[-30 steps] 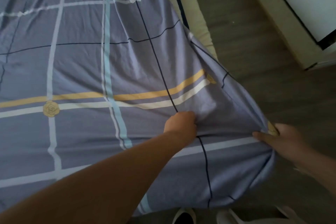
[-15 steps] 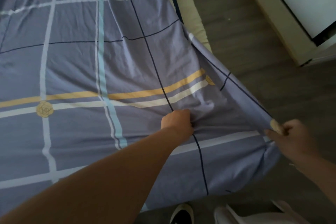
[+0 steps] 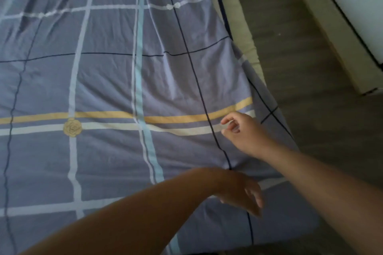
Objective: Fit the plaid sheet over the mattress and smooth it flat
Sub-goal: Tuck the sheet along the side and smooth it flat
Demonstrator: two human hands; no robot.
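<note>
The plaid sheet [image 3: 116, 80], blue-grey with white, teal, yellow and dark lines and a yellow rose print, covers the mattress [image 3: 238, 20], whose pale beige side shows bare along the far right edge. The near right corner of the sheet hangs down over the mattress corner. My left hand [image 3: 244, 194] hovers at the near edge with its fingers loosely hanging, holding nothing. My right hand [image 3: 242, 130] is over the sheet near the yellow stripe, fingers loosely curled with nothing between them. Long wrinkles run up the sheet toward the far end.
Dark wood floor [image 3: 306, 89] runs along the right of the bed. A white cabinet [image 3: 352, 16] with a pale base stands at the upper right, leaving a floor strip between it and the mattress.
Both hands have let go of the sheet. The right hand left the corner and moved up and left over the sheet; the left hand drew back toward the near edge. The corner now lies down.
</note>
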